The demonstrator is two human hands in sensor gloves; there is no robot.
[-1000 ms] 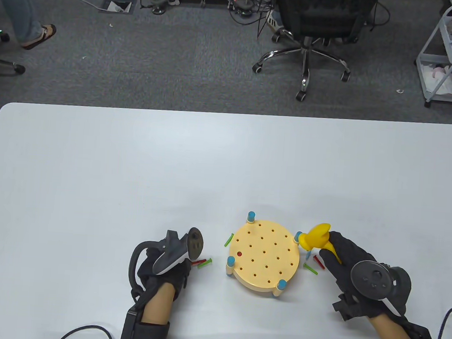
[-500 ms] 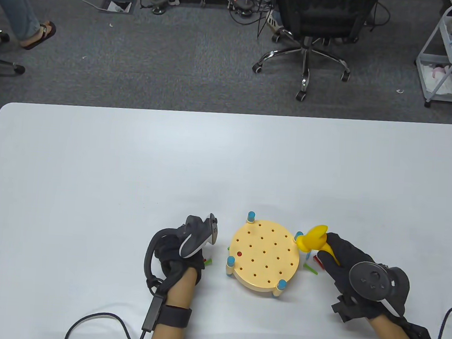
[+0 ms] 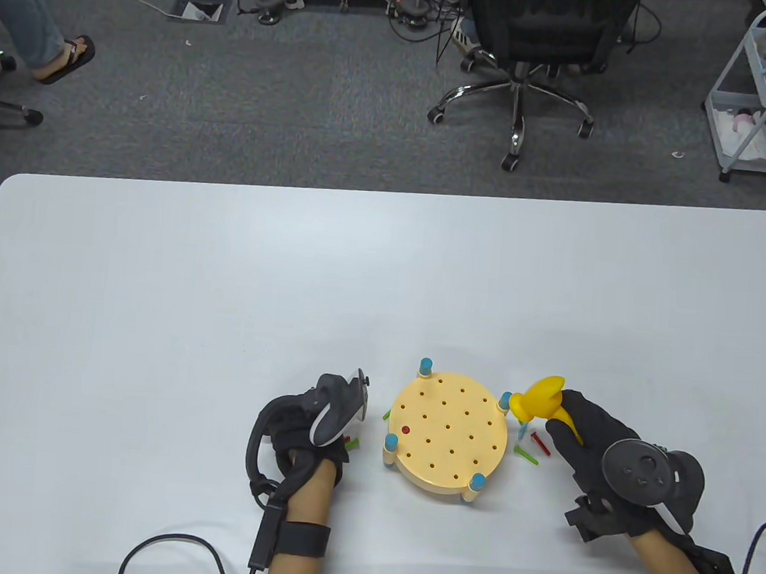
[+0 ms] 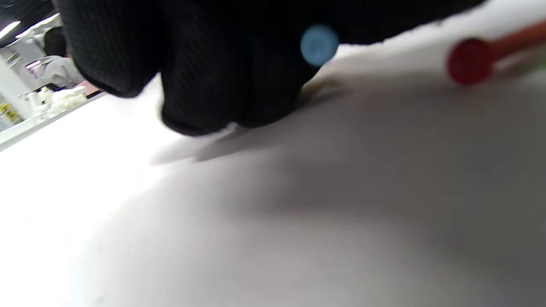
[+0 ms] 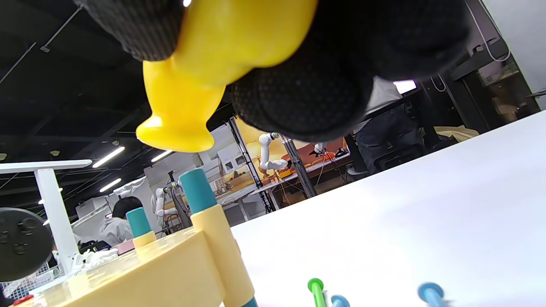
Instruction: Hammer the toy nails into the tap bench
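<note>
Nearest the camera, the left hand (image 3: 308,426) is down on the table (image 3: 225,289) just left of the tap bench (image 3: 448,436), its fingertips (image 4: 222,111) touching the surface among loose nails; a blue nail head (image 4: 319,44) shows right against the glove, but I cannot tell whether it is actually pinched. A red nail (image 4: 471,62) lies just beside it. The right hand (image 3: 598,449) grips the yellow toy hammer (image 3: 539,399) by its handle, fingers wrapped fully around it, the head held above the bench's right edge.

The nails look like light, stiff plastic pegs, smooth and apt to roll; each is best taken by the shank just under the head, so the tip stays free for a hole. The hammer seems hollow and light, so a grip low on the handle should give the most swing. The bench, a round yellow plate on blue-capped legs (image 5: 200,192), looks light enough to skid under a blow. One red nail (image 3: 405,429) already sits flush in its left side.

More nails (image 3: 529,445), green, red and blue, lie between the bench and the right hand. Beyond the table stand an office chair (image 3: 523,61) and a wire trolley (image 3: 760,97), well clear.
</note>
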